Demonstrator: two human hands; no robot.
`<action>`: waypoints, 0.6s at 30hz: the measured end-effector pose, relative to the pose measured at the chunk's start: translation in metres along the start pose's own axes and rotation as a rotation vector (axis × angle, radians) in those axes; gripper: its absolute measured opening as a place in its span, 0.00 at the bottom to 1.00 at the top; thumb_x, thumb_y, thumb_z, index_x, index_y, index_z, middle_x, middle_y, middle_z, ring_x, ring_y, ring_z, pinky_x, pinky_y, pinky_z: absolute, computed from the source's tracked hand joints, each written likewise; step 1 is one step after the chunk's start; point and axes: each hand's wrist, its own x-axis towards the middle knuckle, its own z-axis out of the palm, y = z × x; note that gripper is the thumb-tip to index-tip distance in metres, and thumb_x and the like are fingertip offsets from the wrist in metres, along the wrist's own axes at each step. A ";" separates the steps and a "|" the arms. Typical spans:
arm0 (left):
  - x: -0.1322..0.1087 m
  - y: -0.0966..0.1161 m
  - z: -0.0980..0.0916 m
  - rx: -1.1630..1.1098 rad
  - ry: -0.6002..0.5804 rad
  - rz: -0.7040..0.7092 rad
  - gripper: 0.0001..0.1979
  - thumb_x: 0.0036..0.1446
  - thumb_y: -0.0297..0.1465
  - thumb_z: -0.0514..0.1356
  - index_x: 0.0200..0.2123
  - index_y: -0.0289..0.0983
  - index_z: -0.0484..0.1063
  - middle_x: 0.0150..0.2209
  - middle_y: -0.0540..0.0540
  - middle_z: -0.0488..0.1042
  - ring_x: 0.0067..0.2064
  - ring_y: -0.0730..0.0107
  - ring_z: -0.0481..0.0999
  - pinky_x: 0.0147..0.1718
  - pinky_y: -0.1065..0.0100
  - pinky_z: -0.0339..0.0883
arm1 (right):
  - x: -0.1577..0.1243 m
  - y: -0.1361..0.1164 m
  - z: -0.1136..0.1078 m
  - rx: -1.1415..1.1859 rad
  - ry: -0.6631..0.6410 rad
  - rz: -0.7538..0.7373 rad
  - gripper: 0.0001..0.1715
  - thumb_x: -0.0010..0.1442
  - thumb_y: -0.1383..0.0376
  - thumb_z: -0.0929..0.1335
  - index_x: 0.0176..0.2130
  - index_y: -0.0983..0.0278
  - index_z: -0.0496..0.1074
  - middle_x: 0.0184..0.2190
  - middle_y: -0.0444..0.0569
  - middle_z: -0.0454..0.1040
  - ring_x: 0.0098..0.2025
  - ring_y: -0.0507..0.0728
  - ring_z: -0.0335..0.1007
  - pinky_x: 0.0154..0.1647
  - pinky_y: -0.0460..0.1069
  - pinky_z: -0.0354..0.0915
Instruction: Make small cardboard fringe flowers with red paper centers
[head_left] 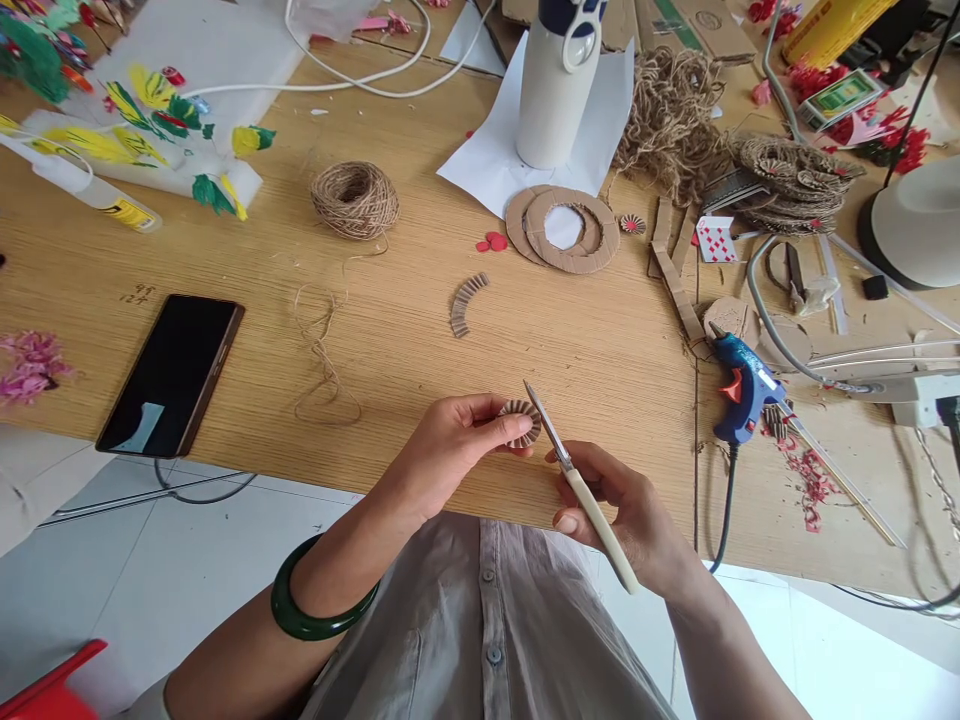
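Observation:
My left hand [450, 435] pinches a small round corrugated cardboard piece [520, 422] just above the near edge of the wooden table [585, 350]. My right hand [622, 505] grips scissors [577, 485] with cream handles, their blades pointing up and left against the piece's right side. A green bangle [315, 610] sits on my left wrist. A curved strip of corrugated cardboard [466, 303] lies farther out on the table.
A black phone [172, 372] lies at the left edge. A twine ball [355, 199] and loose twine [322, 355] are beyond it. Cardboard rings [564, 228], a white bottle [559, 80] and a blue glue gun [742, 385] lie to the right.

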 end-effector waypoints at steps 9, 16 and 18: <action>0.001 -0.001 0.000 0.008 -0.004 -0.011 0.09 0.53 0.37 0.68 0.30 0.37 0.80 0.31 0.47 0.78 0.35 0.66 0.77 0.39 0.65 0.69 | 0.002 -0.001 0.000 0.006 0.000 -0.002 0.34 0.56 0.44 0.71 0.51 0.64 0.72 0.33 0.49 0.73 0.34 0.56 0.66 0.31 0.49 0.62; 0.001 0.000 -0.001 0.071 -0.011 -0.013 0.09 0.54 0.37 0.67 0.29 0.37 0.79 0.29 0.48 0.77 0.35 0.67 0.77 0.40 0.67 0.68 | 0.002 0.000 0.001 0.011 0.000 0.018 0.33 0.57 0.45 0.72 0.52 0.66 0.73 0.29 0.46 0.69 0.30 0.53 0.60 0.29 0.48 0.59; 0.001 0.000 -0.002 0.073 -0.017 -0.018 0.09 0.54 0.37 0.67 0.29 0.37 0.79 0.29 0.48 0.77 0.35 0.68 0.76 0.40 0.67 0.67 | 0.002 0.001 0.002 0.016 0.004 0.017 0.33 0.57 0.45 0.72 0.52 0.66 0.73 0.28 0.45 0.67 0.29 0.53 0.59 0.29 0.48 0.59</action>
